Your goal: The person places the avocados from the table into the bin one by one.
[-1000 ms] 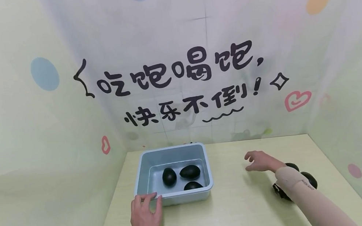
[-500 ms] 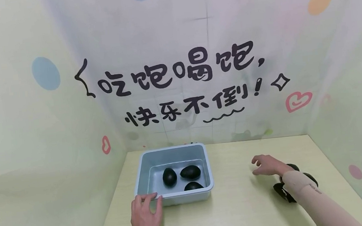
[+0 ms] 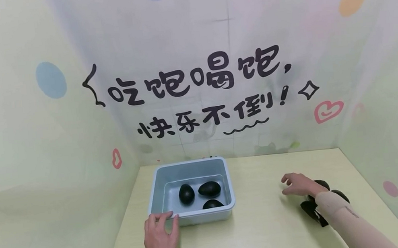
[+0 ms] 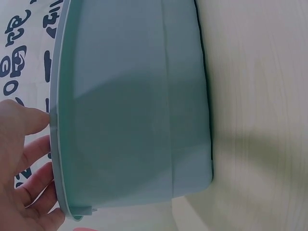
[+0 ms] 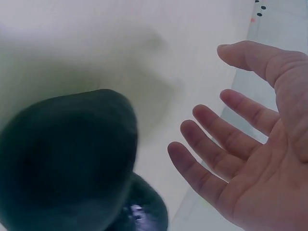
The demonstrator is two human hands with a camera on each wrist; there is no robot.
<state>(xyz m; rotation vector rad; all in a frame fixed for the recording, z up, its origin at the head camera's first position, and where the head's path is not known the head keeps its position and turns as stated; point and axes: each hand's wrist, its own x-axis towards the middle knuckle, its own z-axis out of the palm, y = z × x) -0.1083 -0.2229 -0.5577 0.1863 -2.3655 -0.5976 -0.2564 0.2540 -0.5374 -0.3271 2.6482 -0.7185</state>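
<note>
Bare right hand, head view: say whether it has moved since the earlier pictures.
Yes; the bare right hand has moved rightward, farther from the light-blue rectangular plastic bin.

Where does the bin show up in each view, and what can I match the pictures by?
Head: bin in the lower half, just left of centre, left hand at its near left corner.
Left wrist: large across the middle, rim towards the left, cut off at the top.
Right wrist: not in it.
Shared landmark: the table, in all three.

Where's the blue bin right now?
In the head view, the blue bin sits on the left half of the table, well left of the right hand, with the left hand touching its near rim.
</note>
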